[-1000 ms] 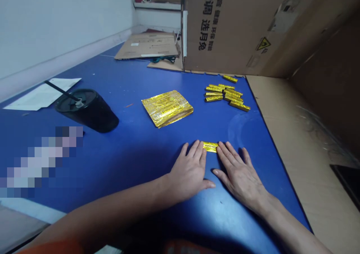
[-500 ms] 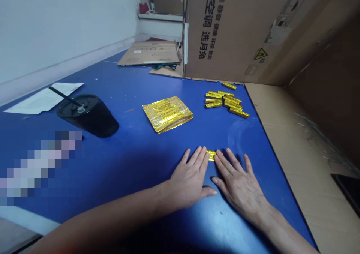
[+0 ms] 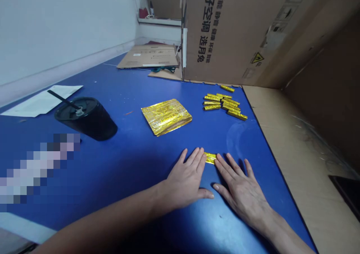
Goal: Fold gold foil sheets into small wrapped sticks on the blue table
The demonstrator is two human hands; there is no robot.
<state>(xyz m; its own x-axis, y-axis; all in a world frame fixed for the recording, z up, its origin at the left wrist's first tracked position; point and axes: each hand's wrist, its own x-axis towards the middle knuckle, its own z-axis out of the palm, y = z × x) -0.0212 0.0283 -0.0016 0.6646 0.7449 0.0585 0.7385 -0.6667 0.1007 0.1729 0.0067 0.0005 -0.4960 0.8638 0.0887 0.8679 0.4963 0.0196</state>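
Observation:
A small piece of shiny gold foil paper (image 3: 210, 158) lies flat on the blue tabletop (image 3: 126, 171) between my hands. My left hand (image 3: 189, 177) is spread flat, its fingertips pressing the strip's left end. On the other end rest the fingertips of my right hand (image 3: 241, 186), also stretched out and open. Both thumbs point inward over the table without gripping anything. The strip's two ends are hidden under my fingers. Beyond my left hand lies a stack of gold foil sheets (image 3: 166, 117). Several narrow folded gold foil strips (image 3: 230, 104) are piled at the far right.
A black tumbler with a straw (image 3: 87, 118) stands at the left, in front of a white paper sheet (image 3: 42, 100). Flattened cardboard (image 3: 152, 55) lies at the back. A large cardboard box (image 3: 225, 32) rises behind the strips, and cardboard (image 3: 281, 141) borders the right edge.
My hands have drawn slightly apart, so more of the gold foil strip shows between them. The whole view has shifted a little; the stack and the pile look the same.

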